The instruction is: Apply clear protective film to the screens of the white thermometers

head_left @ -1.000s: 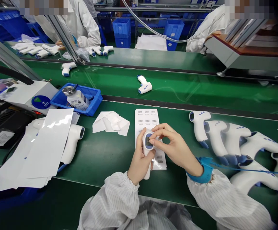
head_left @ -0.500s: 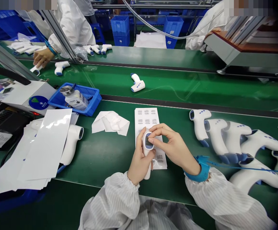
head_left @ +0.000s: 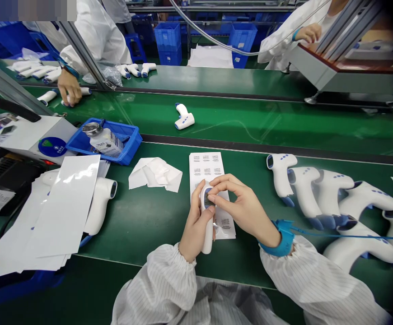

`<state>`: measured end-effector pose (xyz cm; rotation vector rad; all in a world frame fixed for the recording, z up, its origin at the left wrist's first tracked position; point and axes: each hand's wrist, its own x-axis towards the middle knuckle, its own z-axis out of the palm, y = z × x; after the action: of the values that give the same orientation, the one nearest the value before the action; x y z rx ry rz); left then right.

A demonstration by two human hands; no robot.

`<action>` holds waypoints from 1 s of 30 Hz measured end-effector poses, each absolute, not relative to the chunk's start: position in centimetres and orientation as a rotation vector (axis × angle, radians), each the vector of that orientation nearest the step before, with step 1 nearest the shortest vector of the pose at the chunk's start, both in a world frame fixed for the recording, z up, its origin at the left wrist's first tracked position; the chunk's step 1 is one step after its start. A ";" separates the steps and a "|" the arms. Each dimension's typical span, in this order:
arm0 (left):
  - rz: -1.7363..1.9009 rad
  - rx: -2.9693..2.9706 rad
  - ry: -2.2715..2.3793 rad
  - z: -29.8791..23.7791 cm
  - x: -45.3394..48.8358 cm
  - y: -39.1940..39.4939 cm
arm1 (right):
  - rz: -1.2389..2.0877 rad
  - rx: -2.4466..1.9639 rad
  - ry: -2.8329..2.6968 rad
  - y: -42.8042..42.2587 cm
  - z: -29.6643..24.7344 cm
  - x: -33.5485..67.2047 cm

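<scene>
My left hand (head_left: 194,225) is wrapped round the handle of a white forehead thermometer (head_left: 207,212), held upright over the green bench. Its small blue-framed screen faces me. My right hand (head_left: 244,205) pinches at that screen with thumb and forefinger; whether something thin is between them I cannot make out. A blue strap (head_left: 283,238) with a blue cord sits on my right wrist. Under both hands lies a white sheet of small printed labels (head_left: 206,165).
Several white thermometers (head_left: 321,194) lie in a row at right. A crumpled white cloth (head_left: 156,173), a blue tray (head_left: 130,148) with a bottle (head_left: 102,138), and glossy backing sheets (head_left: 61,207) lie at left. One thermometer (head_left: 183,117) rides the belt. Other workers stand beyond.
The thermometer on the belt has drifted left. A co-worker's hand has reached onto the belt at far left. My hands stay on the held thermometer, my right fingers still at its screen.
</scene>
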<state>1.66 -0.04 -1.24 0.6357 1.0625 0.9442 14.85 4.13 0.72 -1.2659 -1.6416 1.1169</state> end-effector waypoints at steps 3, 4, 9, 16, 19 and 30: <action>0.925 0.647 1.081 -1.2 1.7 0.0 | 1.098 -1.268 -1.619 4.0 0.9 14.7; 0.922 0.648 1.085 -1.2 1.6 0.0 | 1.095 -1.266 -1.610 4.0 1.0 14.7; 0.897 0.658 1.074 -1.4 1.5 -0.1 | 1.093 -1.245 -1.579 4.2 1.0 14.7; 0.922 0.660 1.071 -1.7 1.5 -0.2 | 1.051 -1.256 -1.557 4.4 0.5 14.4; 0.943 0.663 1.064 -1.9 1.6 -0.3 | 1.039 -1.261 -1.556 4.3 0.3 14.3; 0.988 0.626 1.054 -1.5 1.5 0.3 | 1.110 -1.272 -1.495 4.9 -0.4 14.1</action>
<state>1.49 0.28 -1.48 0.6256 1.0538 0.9882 14.07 4.92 -0.41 -1.2717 -1.4954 1.1101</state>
